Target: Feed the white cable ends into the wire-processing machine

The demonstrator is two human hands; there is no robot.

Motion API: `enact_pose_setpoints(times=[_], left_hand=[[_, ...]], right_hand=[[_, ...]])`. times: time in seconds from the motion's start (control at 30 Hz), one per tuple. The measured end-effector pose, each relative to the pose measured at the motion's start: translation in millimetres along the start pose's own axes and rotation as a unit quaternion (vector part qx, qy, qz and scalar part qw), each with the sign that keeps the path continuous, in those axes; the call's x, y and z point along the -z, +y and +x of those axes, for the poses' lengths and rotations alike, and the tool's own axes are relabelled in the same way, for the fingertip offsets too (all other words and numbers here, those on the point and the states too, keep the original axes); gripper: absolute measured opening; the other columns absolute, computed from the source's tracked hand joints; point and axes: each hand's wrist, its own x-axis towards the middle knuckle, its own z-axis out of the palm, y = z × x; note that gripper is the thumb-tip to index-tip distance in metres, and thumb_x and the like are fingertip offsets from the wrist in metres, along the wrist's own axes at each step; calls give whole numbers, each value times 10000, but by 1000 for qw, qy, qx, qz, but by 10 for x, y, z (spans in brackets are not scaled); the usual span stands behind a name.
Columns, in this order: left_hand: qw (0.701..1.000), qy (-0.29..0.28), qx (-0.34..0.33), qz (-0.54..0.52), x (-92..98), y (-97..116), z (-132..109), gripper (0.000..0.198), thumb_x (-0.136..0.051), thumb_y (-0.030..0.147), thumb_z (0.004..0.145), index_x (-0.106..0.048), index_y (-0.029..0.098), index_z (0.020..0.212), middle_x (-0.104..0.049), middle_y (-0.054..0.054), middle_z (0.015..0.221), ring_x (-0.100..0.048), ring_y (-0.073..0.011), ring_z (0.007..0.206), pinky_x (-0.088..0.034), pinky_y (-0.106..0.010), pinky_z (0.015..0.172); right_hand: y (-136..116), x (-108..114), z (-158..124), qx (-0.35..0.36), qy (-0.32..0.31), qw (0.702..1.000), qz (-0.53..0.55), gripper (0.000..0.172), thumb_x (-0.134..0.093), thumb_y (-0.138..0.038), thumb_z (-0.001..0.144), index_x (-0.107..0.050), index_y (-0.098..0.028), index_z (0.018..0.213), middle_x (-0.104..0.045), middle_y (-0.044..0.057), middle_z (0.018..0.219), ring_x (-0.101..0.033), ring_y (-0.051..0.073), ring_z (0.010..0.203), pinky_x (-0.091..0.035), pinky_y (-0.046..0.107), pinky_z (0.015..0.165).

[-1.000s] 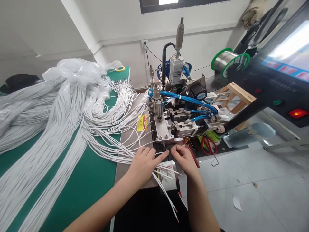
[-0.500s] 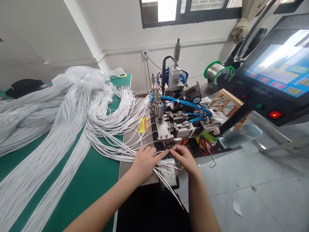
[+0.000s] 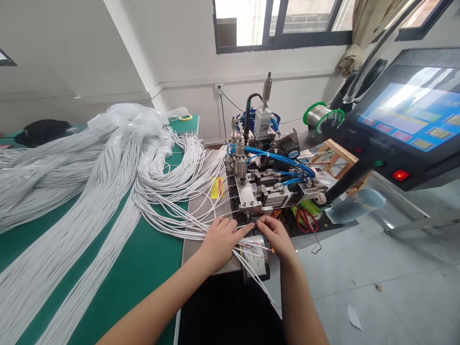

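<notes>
My left hand (image 3: 220, 237) lies on a fan of thin white wires (image 3: 179, 211) at the front of a small soldering machine (image 3: 266, 184). Its fingers are pressed together and its forefinger points at the machine's front slot. My right hand (image 3: 275, 235) pinches a wire end at that same slot, fingertips almost touching those of the left. More wire ends with red tips (image 3: 257, 261) hang over the bench edge below both hands.
Big bundles of white wire (image 3: 61, 191) in clear plastic cover the green mat (image 3: 143, 268) on the left. Red-handled scissors (image 3: 305, 218) lie right of the machine. A solder spool (image 3: 321, 115), a touch screen (image 3: 406, 120) with a lit red button and a wooden stool (image 3: 338, 153) stand at the right.
The camera has tilted upward, showing the window and more of the screen. Both hands stay at the machine's front slot with the wire.
</notes>
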Motion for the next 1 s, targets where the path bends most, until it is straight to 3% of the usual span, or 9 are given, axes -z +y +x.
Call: enact_pose_setpoints(times=[0.2, 0.5, 0.73, 0.87, 1.0], left_hand=[[1000, 3, -2, -5, -5, -9, 3, 604, -419, 109, 850, -335, 324, 1408, -541, -43, 900, -487, -210, 829, -354, -356, 786], [1000, 14, 15, 9, 21, 22, -2, 617, -461, 131, 845, -337, 375, 1398, -555, -36, 916, -509, -207, 834, -331, -369, 815], [999, 12, 39, 1, 40, 45, 38, 626, -468, 109, 821, -374, 403, 1365, -559, -24, 876, -527, -194, 788, -329, -391, 829], [997, 49, 29, -51, -2, -5, -12, 600, -514, 121, 768, -463, 340, 1324, -577, -47, 924, -523, -220, 878, -360, -377, 810], [988, 128, 15, -85, -66, -41, -82, 515, -520, 99, 727, -578, 220, 1224, -602, -83, 1055, -509, -241, 984, -358, -397, 872]], right_hand=[[19, 37, -29, -26, -44, 998, 20, 316, -600, -464, 819, -547, -174, 704, -452, -34, 644, -383, 110, 594, -310, 228, 557], [72, 3, 30, 0, -1, 1000, -23, 316, -565, -444, 823, -489, -187, 655, -393, -45, 613, -339, 109, 566, -282, 229, 532], [130, -62, 40, -44, 22, 997, 57, 316, -617, -441, 758, -483, -193, 616, -354, -68, 551, -287, 95, 505, -246, 228, 499], [146, -93, -30, -41, 55, 996, 65, 338, -638, -466, 763, -500, -189, 625, -387, -59, 564, -326, 99, 520, -268, 229, 511], [120, -66, -166, -34, 85, 995, 25, 341, -631, -491, 786, -544, -183, 669, -442, -42, 599, -375, 111, 553, -295, 233, 529]])
